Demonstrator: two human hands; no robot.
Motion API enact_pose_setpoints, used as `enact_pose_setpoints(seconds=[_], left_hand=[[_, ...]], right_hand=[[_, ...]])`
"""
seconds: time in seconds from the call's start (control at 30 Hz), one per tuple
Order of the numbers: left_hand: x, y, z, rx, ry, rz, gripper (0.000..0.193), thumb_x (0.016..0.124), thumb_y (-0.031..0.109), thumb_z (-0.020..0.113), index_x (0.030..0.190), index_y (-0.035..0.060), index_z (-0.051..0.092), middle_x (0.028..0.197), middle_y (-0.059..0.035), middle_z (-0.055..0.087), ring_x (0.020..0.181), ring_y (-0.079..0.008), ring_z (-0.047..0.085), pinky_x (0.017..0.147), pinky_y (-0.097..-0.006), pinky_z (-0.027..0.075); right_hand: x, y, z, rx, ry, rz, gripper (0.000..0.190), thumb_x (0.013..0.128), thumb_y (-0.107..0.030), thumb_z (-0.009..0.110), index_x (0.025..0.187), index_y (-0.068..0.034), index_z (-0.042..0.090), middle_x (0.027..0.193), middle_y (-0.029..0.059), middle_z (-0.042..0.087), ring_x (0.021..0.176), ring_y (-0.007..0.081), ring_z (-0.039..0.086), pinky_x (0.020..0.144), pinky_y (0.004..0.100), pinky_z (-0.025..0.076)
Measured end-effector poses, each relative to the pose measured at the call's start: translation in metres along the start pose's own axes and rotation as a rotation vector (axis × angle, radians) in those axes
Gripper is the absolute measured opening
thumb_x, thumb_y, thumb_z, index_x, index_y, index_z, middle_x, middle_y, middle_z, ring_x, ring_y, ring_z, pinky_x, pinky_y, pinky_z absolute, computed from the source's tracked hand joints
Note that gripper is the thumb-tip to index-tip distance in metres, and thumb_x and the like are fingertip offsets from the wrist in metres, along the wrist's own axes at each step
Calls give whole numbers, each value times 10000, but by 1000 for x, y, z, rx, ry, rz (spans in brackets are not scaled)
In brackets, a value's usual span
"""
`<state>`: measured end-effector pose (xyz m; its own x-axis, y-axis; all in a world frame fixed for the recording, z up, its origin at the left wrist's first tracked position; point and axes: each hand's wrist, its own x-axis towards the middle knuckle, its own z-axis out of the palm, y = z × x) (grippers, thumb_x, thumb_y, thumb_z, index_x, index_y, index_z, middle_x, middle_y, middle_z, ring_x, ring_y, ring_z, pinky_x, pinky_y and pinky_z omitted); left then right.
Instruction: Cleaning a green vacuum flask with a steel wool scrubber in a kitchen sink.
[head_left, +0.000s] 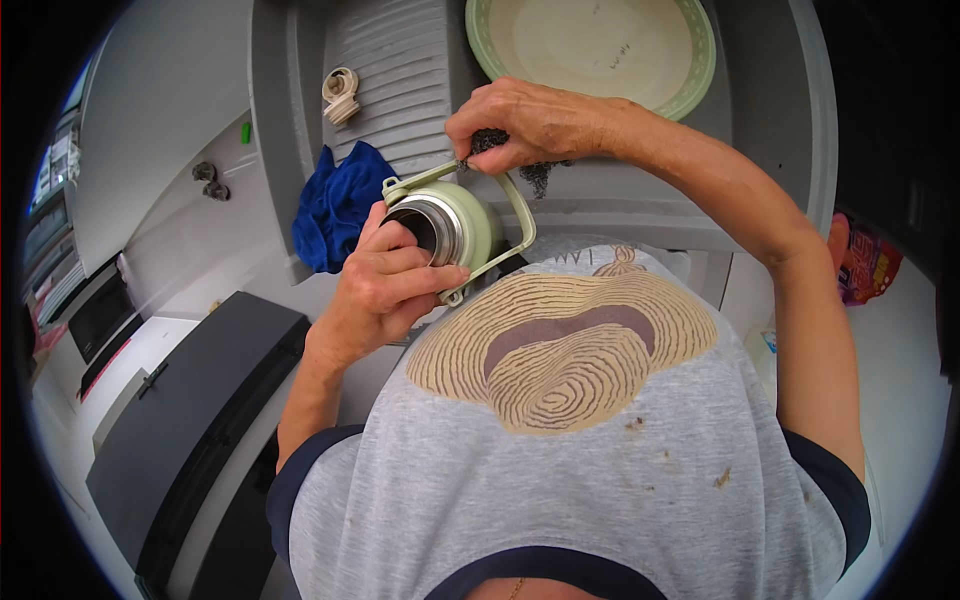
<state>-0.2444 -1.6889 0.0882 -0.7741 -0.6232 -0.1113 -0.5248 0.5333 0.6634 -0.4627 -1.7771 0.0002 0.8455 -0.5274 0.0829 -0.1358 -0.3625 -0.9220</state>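
Observation:
My left hand (382, 289) grips the mouth end of a pale green insulated bottle (476, 225), some fingers at its bare steel rim. The bottle lies tilted, its opening toward the left, with its looped carrying handle (525, 214) swung out to the right. In my right hand (525, 124) is a dark metal scouring pad (489, 140), pinched against the upper part of the handle; loose strands hang below the fingers. A blue cloth (341, 206) lies left of the bottle. Farther up, a cream bottle lid (341, 96) rests on the ribbed drainboard (397, 97).
A green-rimmed basin (600, 52) stands in the grey sink (772, 150) at the top. Two dark scouring pads (210, 181) and a small green object (246, 133) lie on the left counter. A dark grey box-like appliance (202, 420) is at lower left.

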Motion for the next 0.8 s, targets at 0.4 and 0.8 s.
enact_pose_setpoints(seconds=[0.4, 0.8], left_hand=[[7, -6, -2, 5, -30, 39, 356, 533, 93, 711, 885, 138, 692, 598, 20, 517, 690, -180, 442, 853, -435, 347], [-8, -2, 0, 29, -13, 17, 332, 542, 81, 710, 866, 153, 701, 588, 28, 519, 689, -177, 450, 920, -469, 333]], right_hand=[[45, -14, -17, -356, -383, 154, 177, 644, -87, 643, 794, 0, 609, 791, 136, 583, 740, 253, 575, 578, 363, 456], [24, 10, -28, 109, -91, 236, 201, 710, -206, 599, 800, -28, 612, 715, 58, 588, 678, 158, 538, 623, 297, 429]])
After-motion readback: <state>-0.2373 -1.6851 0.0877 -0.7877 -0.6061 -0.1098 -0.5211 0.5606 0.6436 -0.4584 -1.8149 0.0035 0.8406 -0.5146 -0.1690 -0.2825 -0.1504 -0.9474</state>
